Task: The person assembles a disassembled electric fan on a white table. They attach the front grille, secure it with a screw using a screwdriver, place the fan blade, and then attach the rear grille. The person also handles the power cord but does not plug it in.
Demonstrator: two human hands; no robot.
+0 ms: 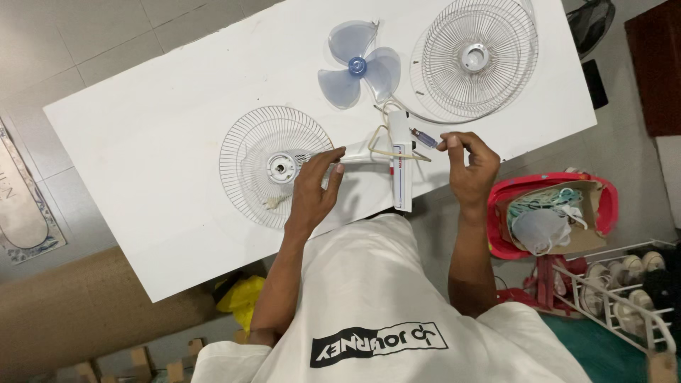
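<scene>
A white wall fan body (pixel 399 163) lies on the white table (pixel 156 142), joined by its neck to a round wire grille (pixel 250 156). My left hand (pixel 316 186) grips the neck beside the grille's hub. My right hand (pixel 468 164) pinches the handle of a small screwdriver (pixel 425 138), whose tip points at the fan body's upper end. A cream cord (pixel 383 145) loops over the body. A translucent blue three-blade propeller (pixel 358 65) lies farther back, apart from both hands.
A second wire grille (pixel 477 58) with its rim ring rests at the table's far right corner. Off the right edge, a red basket (pixel 606 206) holds a cardboard piece and cloth, with a shoe rack (pixel 624 284) beside it. A yellow bag (pixel 241 294) lies under the table.
</scene>
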